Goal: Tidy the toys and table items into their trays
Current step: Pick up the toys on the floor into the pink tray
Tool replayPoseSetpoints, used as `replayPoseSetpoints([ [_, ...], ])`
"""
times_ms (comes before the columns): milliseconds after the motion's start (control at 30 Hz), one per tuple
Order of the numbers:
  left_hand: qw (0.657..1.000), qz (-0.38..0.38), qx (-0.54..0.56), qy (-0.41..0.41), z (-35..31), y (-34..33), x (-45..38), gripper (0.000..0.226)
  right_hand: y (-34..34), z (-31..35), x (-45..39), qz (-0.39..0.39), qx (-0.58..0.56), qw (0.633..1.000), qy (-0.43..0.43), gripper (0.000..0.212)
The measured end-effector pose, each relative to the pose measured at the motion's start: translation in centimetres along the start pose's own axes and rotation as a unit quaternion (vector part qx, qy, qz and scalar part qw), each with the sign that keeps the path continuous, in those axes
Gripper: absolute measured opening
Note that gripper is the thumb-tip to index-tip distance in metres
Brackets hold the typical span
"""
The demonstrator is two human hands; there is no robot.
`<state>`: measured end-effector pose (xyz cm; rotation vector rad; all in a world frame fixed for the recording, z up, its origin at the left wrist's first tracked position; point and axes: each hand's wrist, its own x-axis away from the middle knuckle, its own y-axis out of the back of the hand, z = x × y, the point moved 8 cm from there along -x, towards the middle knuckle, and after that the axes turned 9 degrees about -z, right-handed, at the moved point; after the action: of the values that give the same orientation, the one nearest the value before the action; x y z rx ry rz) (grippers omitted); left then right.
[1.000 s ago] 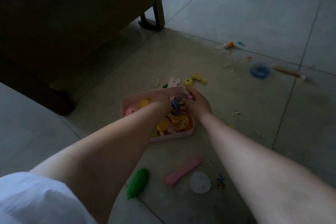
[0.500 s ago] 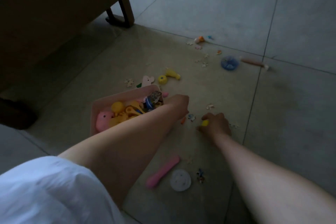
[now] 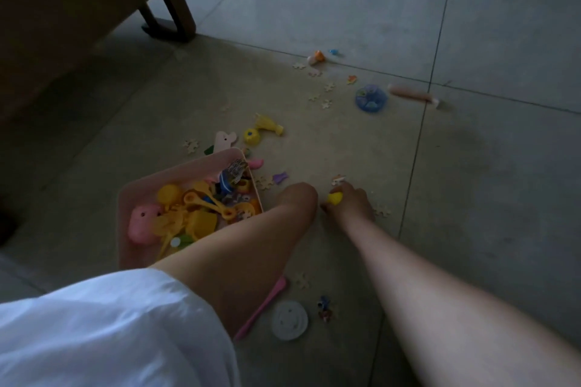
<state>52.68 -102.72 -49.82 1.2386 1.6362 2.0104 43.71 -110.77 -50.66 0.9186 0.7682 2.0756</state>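
Observation:
A pink tray (image 3: 143, 185) full of yellow and pink toys stands on the floor at centre left. Just right of the tray's near corner my left hand (image 3: 298, 198) is down at the floor, showing its back; its fingers are hidden. Close beside it my right hand (image 3: 352, 204) grips a small yellow toy (image 3: 335, 198) low over the floor. Loose toys lie around: a purple piece (image 3: 280, 177), a yellow bottle shape (image 3: 269, 124), a yellow ring (image 3: 251, 136), a pink spatula (image 3: 267, 302), a white disc (image 3: 289, 319).
Wooden furniture (image 3: 78, 25) with a dark foot fills the upper left. Farther off lie a blue round toy (image 3: 371, 98), a pink roller (image 3: 410, 94), an orange toy (image 3: 316, 57) and several puzzle pieces. Grey tiles stretch to the right.
Both hands left the tray and came down to the floor on its right. My right hand has taken hold of the small yellow toy. The camera has swung right.

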Motion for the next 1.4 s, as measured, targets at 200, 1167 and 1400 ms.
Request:
replayPoseSetpoints([
  [200, 0.997, -0.045, 0.051, 0.036, 1.3, 2.1, 0.6, 0.031, -0.9, 2.0, -0.1, -0.001, -0.049, 0.999, 0.003, 0.038],
  [1167, 0.993, -0.032, -0.041, 0.109, 15.1, 3.2, 8.1, 0.071, -9.9, 13.1, 6.9, 0.156, -0.028, 0.963, 0.216, 0.033],
  [1400, 0.982, -0.082, -0.056, 0.164, 18.0, 3.3, 8.6, 0.056, -11.8, 15.1, 8.8, 0.135, -0.025, 0.960, 0.243, 0.031],
])
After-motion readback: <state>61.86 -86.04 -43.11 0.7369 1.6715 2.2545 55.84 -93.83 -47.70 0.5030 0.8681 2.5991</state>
